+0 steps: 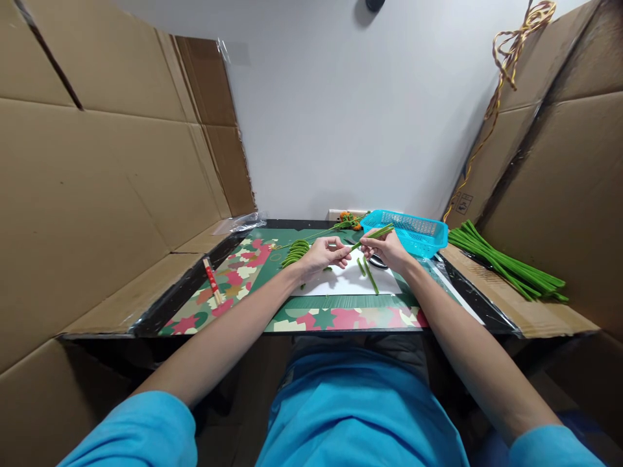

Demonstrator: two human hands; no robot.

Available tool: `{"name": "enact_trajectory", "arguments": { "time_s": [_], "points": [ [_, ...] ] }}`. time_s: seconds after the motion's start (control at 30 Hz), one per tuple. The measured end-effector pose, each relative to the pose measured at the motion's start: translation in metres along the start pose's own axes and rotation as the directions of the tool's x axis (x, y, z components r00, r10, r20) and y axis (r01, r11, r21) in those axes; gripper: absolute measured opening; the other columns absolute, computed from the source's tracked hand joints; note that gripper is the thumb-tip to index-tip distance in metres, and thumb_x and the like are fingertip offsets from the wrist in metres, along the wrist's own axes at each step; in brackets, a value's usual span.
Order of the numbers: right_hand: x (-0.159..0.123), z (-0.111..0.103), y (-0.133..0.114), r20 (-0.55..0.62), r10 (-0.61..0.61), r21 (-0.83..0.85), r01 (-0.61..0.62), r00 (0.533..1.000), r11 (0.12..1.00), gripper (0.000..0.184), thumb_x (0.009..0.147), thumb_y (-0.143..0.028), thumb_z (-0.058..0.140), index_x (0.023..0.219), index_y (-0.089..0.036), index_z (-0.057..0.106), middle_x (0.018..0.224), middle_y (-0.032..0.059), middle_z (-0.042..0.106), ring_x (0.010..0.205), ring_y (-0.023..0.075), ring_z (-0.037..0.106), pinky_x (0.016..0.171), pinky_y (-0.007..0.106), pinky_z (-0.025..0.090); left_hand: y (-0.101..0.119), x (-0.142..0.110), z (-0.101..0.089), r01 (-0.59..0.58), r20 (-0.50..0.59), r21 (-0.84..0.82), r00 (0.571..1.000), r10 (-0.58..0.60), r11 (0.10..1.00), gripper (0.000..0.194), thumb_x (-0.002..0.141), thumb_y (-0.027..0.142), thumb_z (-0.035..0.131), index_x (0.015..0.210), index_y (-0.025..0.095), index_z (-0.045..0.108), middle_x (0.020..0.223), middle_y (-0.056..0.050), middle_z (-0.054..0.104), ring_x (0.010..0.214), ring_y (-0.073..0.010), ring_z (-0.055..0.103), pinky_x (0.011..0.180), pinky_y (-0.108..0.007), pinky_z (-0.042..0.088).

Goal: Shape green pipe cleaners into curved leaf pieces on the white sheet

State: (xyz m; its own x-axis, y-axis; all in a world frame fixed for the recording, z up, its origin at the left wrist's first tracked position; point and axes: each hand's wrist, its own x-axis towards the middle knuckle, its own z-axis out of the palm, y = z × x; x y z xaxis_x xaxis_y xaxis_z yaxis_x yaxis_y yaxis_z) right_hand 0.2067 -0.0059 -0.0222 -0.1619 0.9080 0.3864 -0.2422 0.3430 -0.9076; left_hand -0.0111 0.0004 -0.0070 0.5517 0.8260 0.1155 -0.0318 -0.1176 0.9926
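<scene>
Both hands are raised over a white sheet (343, 280) on the table. My right hand (387, 250) is closed around a few thin green stems (374, 235) that stick out up and to the right. My left hand (325, 253) has its fingers pinched together close to the stems' lower end; what it pinches is too small to name. Two short green stem pieces (368, 272) lie on the sheet below my right hand. A pile of curved green pieces (296, 251) lies to the left of my left hand.
A turquoise basket (411, 230) stands behind my right hand. A bundle of long green stems (506, 266) lies on cardboard at the right. Wrapped chopsticks (211, 279) rest on the patterned mat (233, 279). An orange flower stem (348, 222) lies at the back. Cardboard walls enclose both sides.
</scene>
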Motion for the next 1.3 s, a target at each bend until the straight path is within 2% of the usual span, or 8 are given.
{"name": "enact_trajectory", "arguments": {
  "time_s": [0.2, 0.37, 0.5, 0.67, 0.83, 1.1, 1.2, 1.3],
  "points": [
    [-0.001, 0.001, 0.000, 0.001, -0.001, -0.013, 0.001, 1.000, 1.000, 0.030, 0.063, -0.038, 0.095, 0.071, -0.017, 0.075, 0.063, 0.0048, 0.073, 0.047, 0.0153, 0.064, 0.047, 0.027, 0.057, 0.002, -0.002, 0.001, 0.010, -0.019, -0.003, 1.000, -0.010, 1.000, 0.049, 0.068, 0.046, 0.096, 0.077, 0.011, 0.062, 0.078, -0.010, 0.075, 0.062, -0.0129, 0.067, 0.062, -0.028, 0.056],
    [-0.002, 0.002, 0.000, -0.028, 0.003, -0.025, -0.003, 1.000, 1.000, 0.032, 0.067, -0.042, 0.094, 0.076, -0.018, 0.075, 0.067, 0.0046, 0.074, 0.052, 0.0167, 0.067, 0.051, 0.028, 0.059, 0.001, 0.001, 0.002, 0.041, -0.071, -0.158, 0.996, -0.053, 0.987, 0.031, 0.090, 0.038, 0.081, 0.095, 0.011, 0.067, 0.088, -0.012, 0.075, 0.067, -0.0158, 0.071, 0.067, -0.030, 0.059],
    [-0.001, 0.005, 0.002, -0.037, -0.006, -0.020, 0.005, 0.999, 1.000, 0.037, 0.073, -0.051, 0.089, 0.085, -0.019, 0.075, 0.074, 0.0048, 0.076, 0.057, 0.0178, 0.070, 0.050, 0.027, 0.057, 0.001, 0.004, 0.004, 0.064, -0.035, -0.345, 0.996, -0.080, 0.936, 0.024, 0.103, 0.033, 0.062, 0.105, 0.011, 0.071, 0.090, -0.012, 0.073, 0.067, -0.0145, 0.069, 0.065, -0.026, 0.057],
    [0.001, 0.007, 0.004, -0.109, -0.005, -0.009, 0.004, 0.994, 1.000, 0.039, 0.070, -0.051, 0.091, 0.088, -0.021, 0.073, 0.069, 0.0015, 0.074, 0.048, 0.0151, 0.063, 0.042, 0.025, 0.050, 0.000, 0.004, 0.006, 0.017, -0.093, -0.347, 0.994, -0.052, 0.938, 0.008, 0.096, 0.014, 0.069, 0.100, 0.009, 0.074, 0.086, -0.008, 0.071, 0.064, -0.0102, 0.064, 0.059, -0.021, 0.050],
    [0.000, 0.006, 0.003, -0.133, -0.051, -0.006, 0.051, 0.990, 0.999, 0.036, 0.070, -0.048, 0.091, 0.087, -0.021, 0.073, 0.070, 0.0004, 0.072, 0.050, 0.0144, 0.062, 0.042, 0.025, 0.051, -0.001, 0.006, 0.003, -0.018, -0.195, -0.392, 0.979, -0.064, 0.920, 0.012, 0.098, 0.012, 0.065, 0.100, 0.008, 0.076, 0.083, -0.007, 0.072, 0.062, -0.0089, 0.063, 0.061, -0.021, 0.052],
    [-0.005, 0.014, 0.000, -0.070, -0.050, -0.131, 0.041, 0.996, 0.991, 0.041, 0.068, -0.052, 0.092, 0.083, -0.018, 0.075, 0.073, 0.0047, 0.074, 0.056, 0.0175, 0.068, 0.043, 0.025, 0.053, 0.005, 0.003, 0.007, 0.128, -0.061, -0.503, 0.981, -0.183, 0.855, 0.038, 0.109, 0.025, 0.044, 0.101, 0.008, 0.077, 0.081, -0.011, 0.074, 0.061, -0.0125, 0.065, 0.061, -0.023, 0.056],
    [-0.006, 0.015, 0.000, -0.060, -0.040, -0.135, 0.031, 0.997, 0.990, 0.044, 0.068, -0.054, 0.091, 0.084, -0.017, 0.074, 0.072, 0.0048, 0.074, 0.055, 0.0173, 0.068, 0.043, 0.025, 0.053, 0.005, 0.002, 0.009, 0.101, -0.090, -0.459, 0.983, -0.159, 0.883, 0.030, 0.107, 0.020, 0.050, 0.102, 0.008, 0.077, 0.085, -0.011, 0.076, 0.062, -0.0110, 0.067, 0.062, -0.022, 0.056],
    [-0.005, 0.014, 0.001, -0.058, -0.029, -0.127, 0.021, 0.998, 0.992, 0.045, 0.068, -0.055, 0.091, 0.084, -0.017, 0.074, 0.071, 0.0045, 0.073, 0.053, 0.0166, 0.066, 0.043, 0.025, 0.053, 0.004, 0.001, 0.010, 0.043, -0.118, -0.334, 0.989, -0.086, 0.942, 0.016, 0.102, 0.015, 0.061, 0.104, 0.007, 0.075, 0.097, -0.014, 0.079, 0.066, -0.0113, 0.071, 0.061, -0.020, 0.056]
  ]
}}
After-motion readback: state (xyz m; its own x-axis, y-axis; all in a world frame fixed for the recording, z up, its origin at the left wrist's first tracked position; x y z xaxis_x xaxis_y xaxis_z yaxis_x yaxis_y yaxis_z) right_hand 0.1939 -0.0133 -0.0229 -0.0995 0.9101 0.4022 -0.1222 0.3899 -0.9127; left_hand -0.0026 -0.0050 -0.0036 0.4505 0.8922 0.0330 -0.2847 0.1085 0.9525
